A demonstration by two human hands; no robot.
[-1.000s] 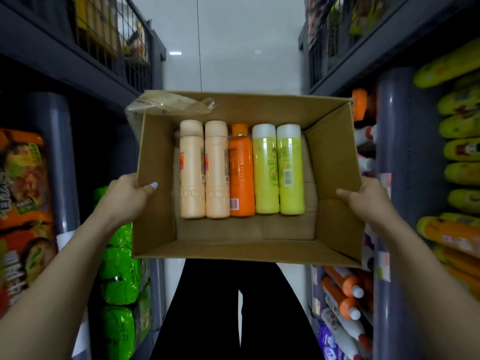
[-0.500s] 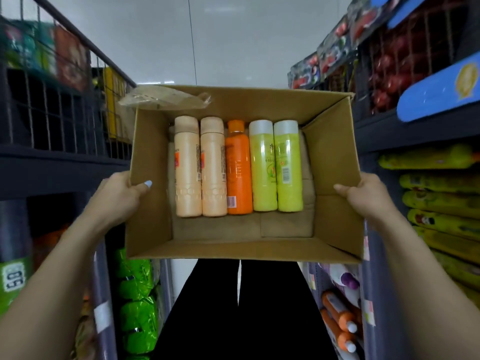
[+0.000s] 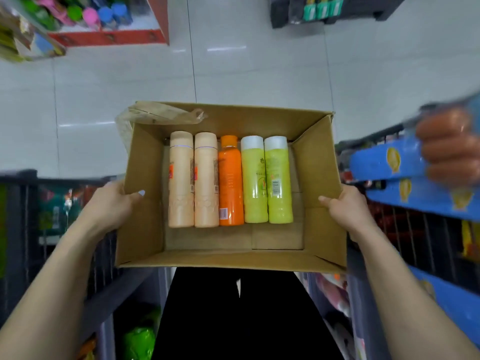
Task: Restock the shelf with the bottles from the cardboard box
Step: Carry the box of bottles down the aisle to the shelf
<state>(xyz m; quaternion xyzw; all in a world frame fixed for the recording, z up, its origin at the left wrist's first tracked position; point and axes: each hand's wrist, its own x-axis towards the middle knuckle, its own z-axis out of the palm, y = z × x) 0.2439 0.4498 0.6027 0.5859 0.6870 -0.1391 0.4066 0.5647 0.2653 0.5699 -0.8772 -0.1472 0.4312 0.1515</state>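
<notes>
I carry an open cardboard box (image 3: 319, 162) in front of me. My left hand (image 3: 111, 203) grips its left wall, thumb inside. My right hand (image 3: 345, 209) grips its right wall. Inside, several bottles lie side by side: two beige bottles (image 3: 193, 180) at the left, an orange bottle (image 3: 230, 183) in the middle, and two yellow-green bottles (image 3: 267, 180) with white caps at the right. A strip of clear tape (image 3: 161, 115) hangs from the box's far left corner.
Dark shelving (image 3: 23, 229) with wire fronts stands at my left, green packs (image 3: 137, 341) lower down. At my right, shelves hold blue packets (image 3: 394, 162) and sausage packs (image 3: 452, 149). White tiled floor (image 3: 259, 74) stretches ahead, with a red display (image 3: 109, 35) far left.
The view has tilted and risen along the aisle; more floor and higher shelves show. The box sits lower in view. Both hands keep the same hold and the bottles have not shifted.
</notes>
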